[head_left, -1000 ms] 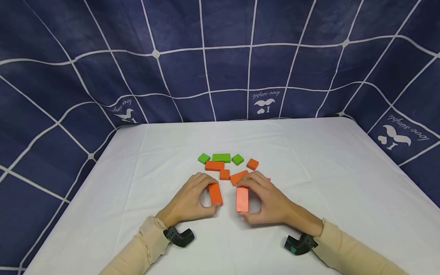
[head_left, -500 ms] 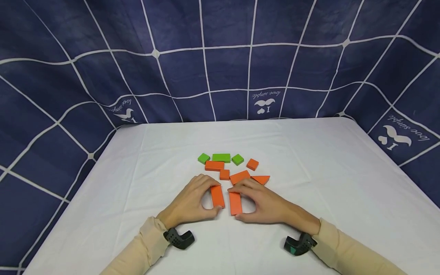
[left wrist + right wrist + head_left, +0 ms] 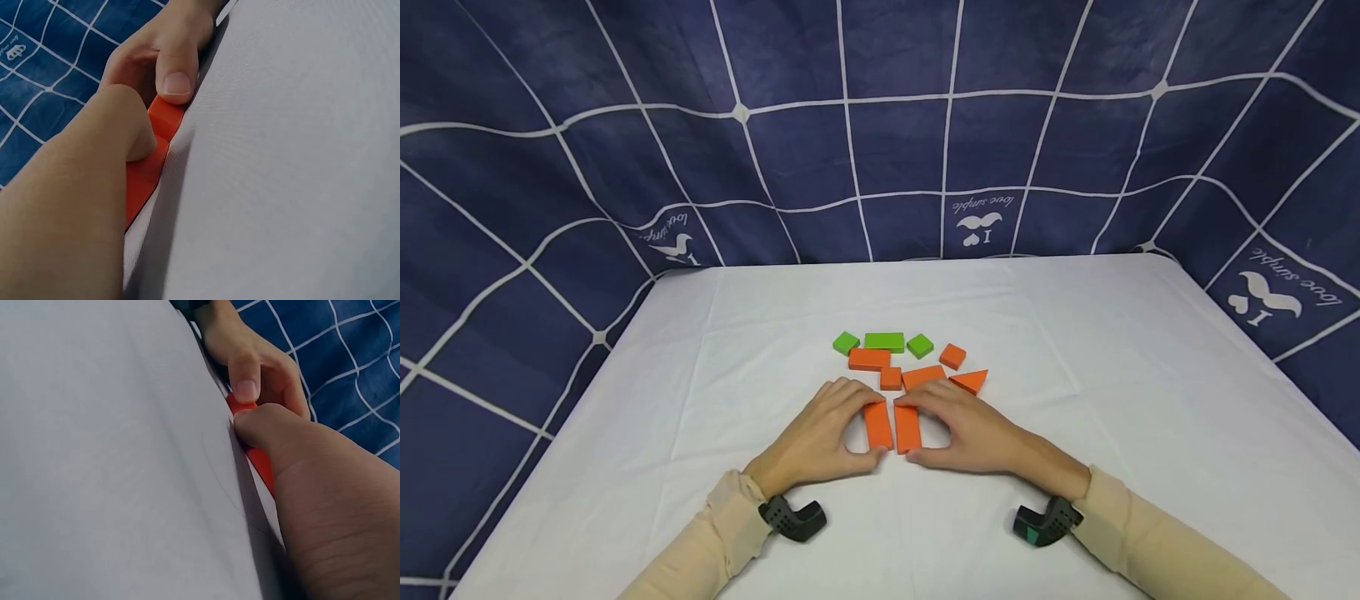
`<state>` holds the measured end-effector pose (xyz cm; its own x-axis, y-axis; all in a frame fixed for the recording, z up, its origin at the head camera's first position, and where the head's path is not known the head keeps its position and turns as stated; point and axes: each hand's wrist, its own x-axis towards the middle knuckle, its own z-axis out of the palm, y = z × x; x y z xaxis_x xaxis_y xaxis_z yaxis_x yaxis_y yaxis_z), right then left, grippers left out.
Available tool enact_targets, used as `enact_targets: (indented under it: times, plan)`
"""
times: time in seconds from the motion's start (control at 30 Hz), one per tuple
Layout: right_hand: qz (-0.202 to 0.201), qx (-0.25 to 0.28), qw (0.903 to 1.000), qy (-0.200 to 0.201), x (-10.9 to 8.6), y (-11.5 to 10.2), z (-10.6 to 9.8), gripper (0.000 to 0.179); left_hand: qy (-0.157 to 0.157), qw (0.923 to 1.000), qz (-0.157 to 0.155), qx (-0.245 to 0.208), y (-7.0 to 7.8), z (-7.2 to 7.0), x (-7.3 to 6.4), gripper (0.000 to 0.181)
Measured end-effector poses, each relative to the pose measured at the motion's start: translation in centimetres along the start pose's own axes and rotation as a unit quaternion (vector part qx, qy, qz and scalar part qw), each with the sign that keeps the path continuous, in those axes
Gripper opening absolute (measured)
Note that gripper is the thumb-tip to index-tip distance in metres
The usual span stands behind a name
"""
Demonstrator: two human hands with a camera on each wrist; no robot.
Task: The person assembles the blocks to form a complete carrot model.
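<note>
In the head view my left hand holds an orange rectangular block by its two ends, thumb at the near end and fingers at the far end. My right hand grips a second orange rectangular block the same way. Both blocks lie side by side on the white cloth, with a narrow gap between them. The left wrist view shows the left hand's block partly behind the thumb. In the right wrist view, the right thumb covers part of its orange block.
Just beyond the hands lie an orange triangular block, orange rectangular blocks and small orange square blocks. A green rectangular block sits between two green square blocks. Dark blue gridded cloth hangs behind the white-covered table.
The right hand has brought its block leftward, close beside the left block. The left hand has shifted slightly right with its block. The orange triangular block has come into view and turned.
</note>
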<state>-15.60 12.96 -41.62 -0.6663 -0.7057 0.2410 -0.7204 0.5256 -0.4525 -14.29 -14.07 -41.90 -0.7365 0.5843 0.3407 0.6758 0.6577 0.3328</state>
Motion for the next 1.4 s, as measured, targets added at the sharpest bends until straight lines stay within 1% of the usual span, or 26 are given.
enact_targets:
  times: [0.13, 0.27, 0.53, 0.7, 1.0, 1.23, 1.4]
  plan:
    - [-0.001, -0.007, 1.0, 0.0, 0.5, 0.3, 0.0, 0.062, 0.004, 1.0, 0.001, -0.004, -0.1, 0.0, 0.1, 0.054]
    - [0.0, -0.005, 1.0, -0.006, 0.8, 0.5, 0.0, 0.062, 0.0, 1.0, -0.002, -0.008, 0.0, 0.1, 0.1, 0.053]
    - [0.014, 0.012, 0.9997, -0.013, 0.8, 0.6, 0.1, 0.063, -0.019, 0.9991, -0.032, -0.019, 0.3, 0.1, 0.1, 0.057]
    - [0.024, 0.019, 0.9994, -0.017, 0.7, 0.6, 0.2, 0.064, -0.02, 0.9985, -0.044, -0.026, 0.7, 0.1, 0.0, 0.058]
    - [0.006, 0.021, 0.9997, -0.007, 0.7, 0.6, -0.3, 0.064, -0.01, 0.999, -0.042, -0.014, 0.9, 0.2, 0.3, 0.059]
    - [0.011, 0.026, 0.9995, -0.012, 0.7, 0.5, -0.3, 0.064, -0.008, 0.9985, -0.054, -0.008, 1.3, 0.4, 0.4, 0.058]
    - [0.013, 0.029, 0.9994, -0.016, 0.6, 0.6, -0.3, 0.066, -0.01, 0.9982, -0.058, 0.01, 1.8, 0.7, 0.5, 0.057]
